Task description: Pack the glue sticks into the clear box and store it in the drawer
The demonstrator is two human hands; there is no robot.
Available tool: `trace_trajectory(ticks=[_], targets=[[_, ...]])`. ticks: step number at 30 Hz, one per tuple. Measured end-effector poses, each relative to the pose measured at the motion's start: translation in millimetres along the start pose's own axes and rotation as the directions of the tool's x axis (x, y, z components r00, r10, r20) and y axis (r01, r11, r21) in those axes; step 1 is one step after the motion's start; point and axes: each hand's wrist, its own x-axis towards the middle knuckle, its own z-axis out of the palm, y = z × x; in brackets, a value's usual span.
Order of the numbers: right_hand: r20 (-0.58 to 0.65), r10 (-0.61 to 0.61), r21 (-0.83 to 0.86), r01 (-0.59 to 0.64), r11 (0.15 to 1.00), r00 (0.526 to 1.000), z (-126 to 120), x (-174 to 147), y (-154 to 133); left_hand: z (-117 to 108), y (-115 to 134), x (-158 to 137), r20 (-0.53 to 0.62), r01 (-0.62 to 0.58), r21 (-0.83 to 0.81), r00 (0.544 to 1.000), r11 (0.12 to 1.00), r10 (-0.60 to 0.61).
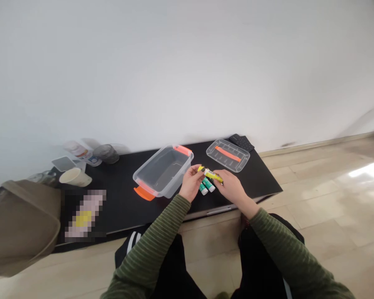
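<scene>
Between my two hands is a yellow glue stick (pixel 210 173) with a white label, held slightly tilted above the black table. My left hand (pixel 191 182) pinches its left end, where the cap is. The fingers of my right hand (pixel 232 187) are closed round the other end. Directly below lie green glue sticks (pixel 209 185) with white ends, side by side and partly covered by my hands. Just left of my left hand stands a clear plastic box (pixel 165 192) without its lid on, one orange latch hanging outward.
The box's clear lid (pixel 243 166) with an orange handle lies at the back right, beside a dark patterned object (pixel 244 143). To the left are a paper cup (pixel 75 177), a white bottle (pixel 84 153) on its side, a grey lump (pixel 106 153) and a brown bag (pixel 25 224). A wall backs the table (pixel 121 207).
</scene>
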Motion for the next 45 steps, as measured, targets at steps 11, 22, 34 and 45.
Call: trace_trajectory(ticks=[11,22,34,45], targets=[[0.021,0.002,-0.018,-0.001,1.0,1.0,3,0,-1,3,-4,-5,-0.009,-0.029,0.029,1.0,0.999,0.03],[0.03,0.005,-0.057,-0.003,0.998,1.0,6,0,-2,4,0,-9,-0.022,-0.008,0.006,1.0,1.0,0.008],[-0.04,-0.013,0.203,0.021,0.979,0.999,5,-3,-2,3,3,-16,0.031,-0.054,0.034,0.998,0.998,0.053],[0.196,0.067,0.77,-0.196,0.607,0.978,21,9,-9,-2,79,-45,0.235,-0.576,0.672,0.762,0.465,0.603]])
